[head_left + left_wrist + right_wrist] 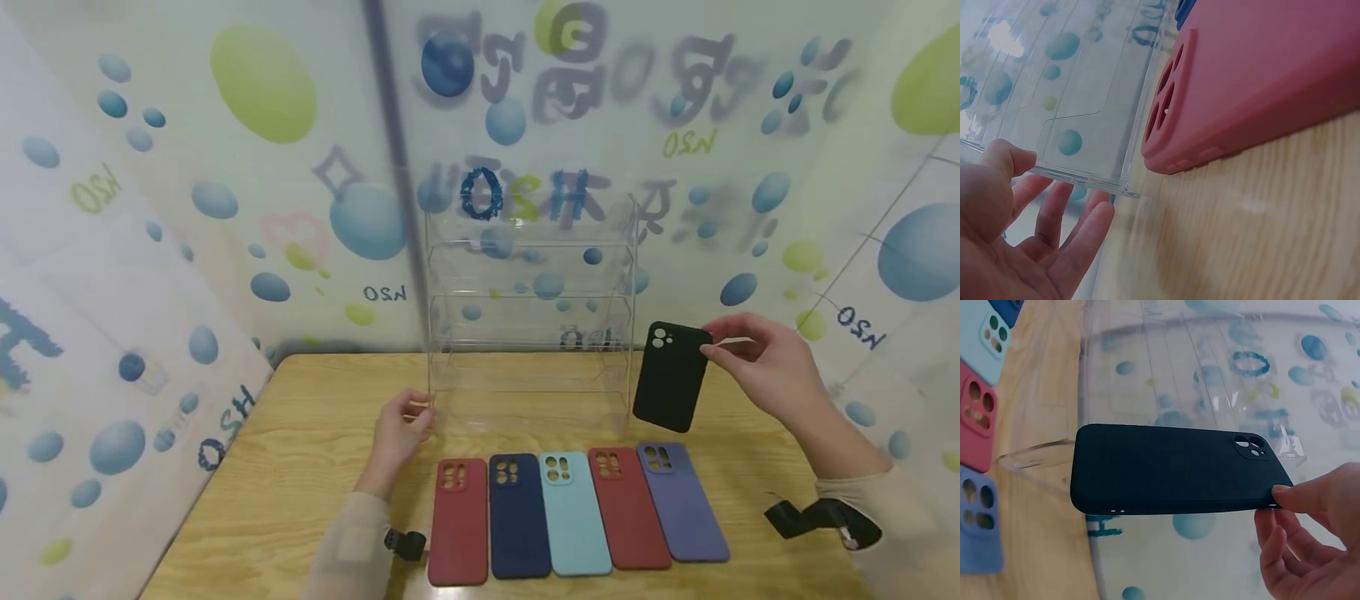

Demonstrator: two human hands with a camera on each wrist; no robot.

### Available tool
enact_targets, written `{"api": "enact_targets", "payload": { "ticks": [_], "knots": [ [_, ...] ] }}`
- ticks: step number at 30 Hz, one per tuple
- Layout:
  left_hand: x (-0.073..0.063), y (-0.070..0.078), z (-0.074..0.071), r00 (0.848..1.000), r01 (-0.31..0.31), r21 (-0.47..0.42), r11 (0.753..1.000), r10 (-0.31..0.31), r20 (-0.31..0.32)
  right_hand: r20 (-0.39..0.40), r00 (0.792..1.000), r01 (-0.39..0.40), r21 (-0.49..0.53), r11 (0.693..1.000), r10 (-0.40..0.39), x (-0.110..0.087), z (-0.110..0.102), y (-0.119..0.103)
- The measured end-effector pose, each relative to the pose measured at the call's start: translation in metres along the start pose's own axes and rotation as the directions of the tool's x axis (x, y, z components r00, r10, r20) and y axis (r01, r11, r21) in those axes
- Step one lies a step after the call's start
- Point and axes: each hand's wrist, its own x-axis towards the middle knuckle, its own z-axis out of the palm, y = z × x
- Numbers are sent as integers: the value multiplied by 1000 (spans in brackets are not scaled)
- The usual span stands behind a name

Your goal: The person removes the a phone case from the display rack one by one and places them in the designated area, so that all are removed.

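Note:
My right hand (772, 367) pinches a black phone case (671, 379) by its upper corner, between thumb and fingers. The case hangs upright, camera cutouts at the top, beside the right side of a clear tiered display rack (528, 400). In the right wrist view the black case (1166, 469) lies across the frame with the thumb on its back. My left hand (402, 429) holds the rack's lower left edge. Thumb on one face and fingers behind the other, it grips the clear side panel (1079, 178) in the left wrist view.
In front of the rack lie a red case (458, 525), a navy case (519, 525), a light blue case (577, 525), another red case (632, 517) and a purple case (688, 508). The wooden table (300, 467) meets a patterned curtain (330, 275) behind.

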Motion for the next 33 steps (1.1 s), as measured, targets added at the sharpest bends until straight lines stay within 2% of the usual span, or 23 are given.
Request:
{"api": "enact_targets", "payload": {
  "ticks": [5, 13, 19, 23, 25, 29, 33],
  "knots": [
    [0, -1, 0, 1000, 11, 2, 1000, -11, 2, 74, 995, -59, -7, 998, 59, -12, -3, 24],
    [-2, 0, 0, 1000, 22, 15, 1000, -22, 1, 225, 968, -108, -39, 993, 114, -25, -13, 65],
    [0, 1, 0, 1000, 13, 15, 1000, -13, 3, 343, 923, -167, -55, 984, 175, -28, -27, 89],
    [0, 1, 0, 1000, 12, 15, 1000, -12, 8, 395, 895, -193, -78, 978, 208, -32, -25, 102],
    [0, 1, 0, 1000, 10, 14, 1000, -10, 9, 407, 888, -195, -94, 976, 216, -35, -21, 108],
    [-1, 1, 0, 1000, 9, 9, 1000, -10, 6, 411, 889, -184, -84, 979, 202, -39, -9, 121],
    [-1, 1, 1, 1000, 13, 7, 1000, -13, 8, 391, 905, -150, -74, 986, 168, -44, 5, 133]
  ]
}}
